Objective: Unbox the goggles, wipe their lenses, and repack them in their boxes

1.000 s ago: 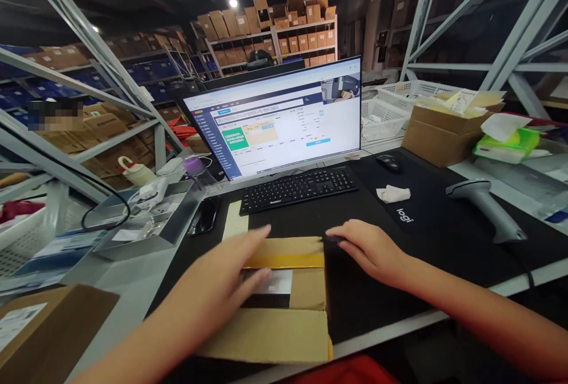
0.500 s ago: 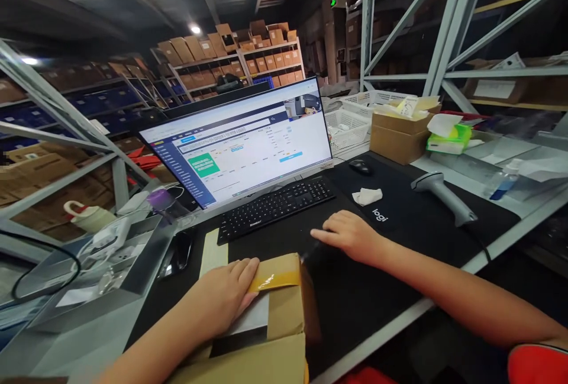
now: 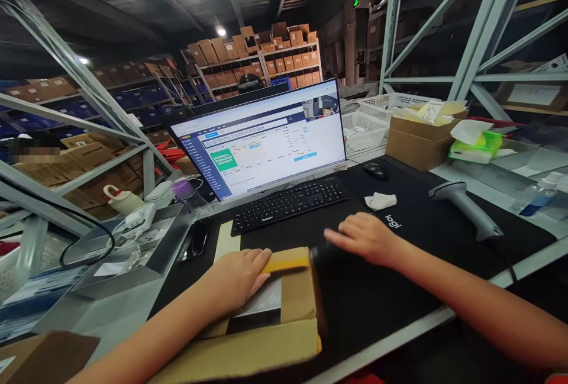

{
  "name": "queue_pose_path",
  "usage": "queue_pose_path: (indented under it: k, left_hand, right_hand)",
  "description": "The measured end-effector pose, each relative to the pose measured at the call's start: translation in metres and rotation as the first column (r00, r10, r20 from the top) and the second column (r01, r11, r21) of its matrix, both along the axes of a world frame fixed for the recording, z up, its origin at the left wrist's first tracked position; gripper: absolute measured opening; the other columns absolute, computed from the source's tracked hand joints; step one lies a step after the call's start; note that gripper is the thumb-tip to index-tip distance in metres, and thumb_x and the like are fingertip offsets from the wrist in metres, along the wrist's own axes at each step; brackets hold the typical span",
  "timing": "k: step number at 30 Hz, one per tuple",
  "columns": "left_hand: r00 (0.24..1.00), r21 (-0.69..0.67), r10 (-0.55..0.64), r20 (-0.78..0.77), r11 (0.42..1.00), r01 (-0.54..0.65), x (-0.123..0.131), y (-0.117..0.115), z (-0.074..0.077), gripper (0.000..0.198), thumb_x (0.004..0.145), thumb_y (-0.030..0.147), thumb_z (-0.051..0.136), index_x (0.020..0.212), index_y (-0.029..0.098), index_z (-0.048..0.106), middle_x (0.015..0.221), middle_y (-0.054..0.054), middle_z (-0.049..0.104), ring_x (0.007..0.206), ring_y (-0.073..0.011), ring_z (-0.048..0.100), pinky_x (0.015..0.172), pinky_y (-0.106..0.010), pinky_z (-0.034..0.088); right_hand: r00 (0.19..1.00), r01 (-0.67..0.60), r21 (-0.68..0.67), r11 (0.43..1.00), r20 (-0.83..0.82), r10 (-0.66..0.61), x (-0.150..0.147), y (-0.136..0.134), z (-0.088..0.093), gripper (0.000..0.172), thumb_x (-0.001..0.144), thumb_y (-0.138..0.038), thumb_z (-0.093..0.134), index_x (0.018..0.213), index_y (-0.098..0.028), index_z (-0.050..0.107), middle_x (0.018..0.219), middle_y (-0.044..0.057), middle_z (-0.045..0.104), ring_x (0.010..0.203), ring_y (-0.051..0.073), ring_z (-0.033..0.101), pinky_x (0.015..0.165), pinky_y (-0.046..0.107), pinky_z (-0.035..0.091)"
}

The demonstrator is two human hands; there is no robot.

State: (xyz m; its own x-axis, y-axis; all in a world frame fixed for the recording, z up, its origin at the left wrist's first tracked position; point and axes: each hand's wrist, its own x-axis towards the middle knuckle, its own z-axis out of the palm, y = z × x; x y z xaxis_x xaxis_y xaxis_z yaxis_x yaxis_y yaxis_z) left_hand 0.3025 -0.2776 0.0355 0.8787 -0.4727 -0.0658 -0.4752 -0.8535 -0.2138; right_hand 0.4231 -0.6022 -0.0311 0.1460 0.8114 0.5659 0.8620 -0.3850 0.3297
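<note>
An open cardboard box [image 3: 297, 301] with a strip of yellow tape on its far flap lies on the black desk mat [image 3: 399, 265] in front of me. My left hand [image 3: 237, 277] lies flat on the box's far flap and on the grey item inside, fingers stretched out. My right hand [image 3: 366, 237] rests on the mat just right of the box's far corner, fingers loosely curved over a dark thing I cannot make out. Behind the hands are a black keyboard [image 3: 288, 202] and a lit monitor [image 3: 260, 141].
A handheld scanner [image 3: 465, 206], a crumpled white tissue [image 3: 380, 200] and a mouse [image 3: 375, 171] lie right on the mat. A brown box [image 3: 419, 141] and white baskets [image 3: 368, 126] stand behind. A grey tray [image 3: 133, 242] with cables sits left. Steel rack beams frame both sides.
The view has swung slightly. My left hand has stayed on the box's far flap. My right hand has stayed by the box's far right corner.
</note>
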Motion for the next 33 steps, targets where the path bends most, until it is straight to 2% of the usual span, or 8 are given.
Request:
queue_pose_path:
  k: [5, 9, 11, 15, 18, 20, 25, 33]
  left_hand:
    - [0.979, -0.029, 0.179, -0.099, 0.983, -0.182, -0.005, -0.004, 0.016, 0.04, 0.097, 0.027, 0.039, 0.129, 0.015, 0.06, 0.115, -0.016, 0.072, 0.1, -0.0278, 0.073, 0.087, -0.039, 0.056]
    - [0.882, -0.107, 0.459, -0.105, 0.877, -0.468, -0.012, 0.011, 0.042, 0.073, 0.093, 0.03, 0.039, 0.158, 0.01, 0.013, 0.103, -0.016, 0.075, 0.084, -0.0289, 0.074, 0.075, -0.038, 0.056]
    - [0.768, -0.165, 0.61, -0.196, 0.752, -0.639, -0.02, 0.024, 0.054, 0.086, 0.088, 0.033, 0.043, 0.158, 0.006, 0.0, 0.097, -0.016, 0.076, 0.077, -0.0305, 0.075, 0.067, -0.038, 0.056]
    - [0.371, -0.187, 0.664, -0.649, 0.333, -0.924, -0.042, 0.044, 0.054, 0.09, 0.089, 0.034, 0.04, 0.152, -0.002, -0.014, 0.078, -0.018, 0.076, 0.059, -0.0308, 0.074, 0.05, -0.035, 0.057]
    - [0.319, -0.245, 0.559, -0.765, 0.204, -0.948, -0.051, 0.048, 0.043, 0.079, 0.09, 0.033, 0.041, 0.149, -0.003, 0.004, 0.068, -0.016, 0.073, 0.059, -0.0309, 0.074, 0.051, -0.035, 0.059]
    - [0.344, -0.297, 0.536, -0.771, 0.175, -0.939, -0.05, 0.047, 0.037, 0.074, 0.089, 0.034, 0.045, 0.147, -0.001, 0.017, 0.071, -0.018, 0.074, 0.062, -0.0314, 0.075, 0.051, -0.035, 0.06]
    - [0.369, -0.322, 0.527, -0.766, 0.183, -0.929, -0.038, 0.038, 0.036, 0.069, 0.087, 0.04, 0.05, 0.136, -0.006, 0.035, 0.061, -0.019, 0.071, 0.056, -0.0319, 0.073, 0.044, -0.03, 0.056]
    - [0.457, -0.378, 0.535, -0.71, 0.257, -0.889, -0.031, 0.027, 0.04, 0.061, 0.086, 0.039, 0.051, 0.125, -0.007, 0.049, 0.056, -0.02, 0.07, 0.057, -0.0331, 0.073, 0.042, -0.028, 0.053]
  right_hand:
    - [0.959, 0.278, 0.143, 0.95, -0.091, -0.267, 0.024, -0.009, -0.004, 0.036, 0.098, -0.008, 0.046, 0.127, -0.015, 0.066, 0.083, 0.008, 0.07, 0.073, 0.019, 0.056, 0.063, 0.031, 0.038]
    - [0.964, 0.258, 0.175, 0.95, -0.118, -0.24, 0.011, -0.008, 0.001, 0.032, 0.102, -0.015, 0.044, 0.124, -0.015, 0.067, 0.085, 0.007, 0.071, 0.074, 0.019, 0.059, 0.065, 0.032, 0.041]
    - [0.964, 0.243, 0.197, 0.95, -0.16, -0.214, 0.006, -0.008, 0.003, 0.032, 0.102, -0.016, 0.044, 0.127, -0.016, 0.065, 0.088, 0.007, 0.072, 0.077, 0.02, 0.061, 0.07, 0.033, 0.044]
    - [0.975, 0.151, 0.254, 0.955, -0.199, -0.101, -0.001, -0.005, 0.008, 0.038, 0.101, -0.018, 0.049, 0.138, -0.019, 0.056, 0.093, 0.007, 0.071, 0.082, 0.022, 0.063, 0.078, 0.035, 0.047]
    - [0.987, 0.016, 0.266, 0.964, -0.16, 0.028, -0.021, 0.006, 0.018, 0.052, 0.098, -0.013, 0.053, 0.148, -0.023, 0.046, 0.095, 0.007, 0.071, 0.082, 0.023, 0.063, 0.075, 0.035, 0.046]
    - [0.988, -0.107, 0.238, 0.965, -0.087, 0.131, -0.046, 0.017, 0.026, 0.058, 0.096, -0.009, 0.054, 0.151, -0.023, 0.043, 0.097, 0.008, 0.073, 0.083, 0.022, 0.064, 0.076, 0.034, 0.046]
    - [0.941, -0.329, 0.03, 0.944, 0.088, 0.326, -0.119, 0.052, 0.04, 0.036, 0.099, -0.013, 0.043, 0.128, -0.012, 0.065, 0.093, 0.009, 0.076, 0.076, 0.02, 0.063, 0.069, 0.034, 0.042]
    - [0.982, -0.074, -0.082, 0.994, 0.165, 0.087, -0.152, 0.07, 0.031, 0.04, 0.094, -0.006, 0.044, 0.128, -0.009, 0.065, 0.084, 0.008, 0.071, 0.065, 0.018, 0.053, 0.059, 0.036, 0.028]
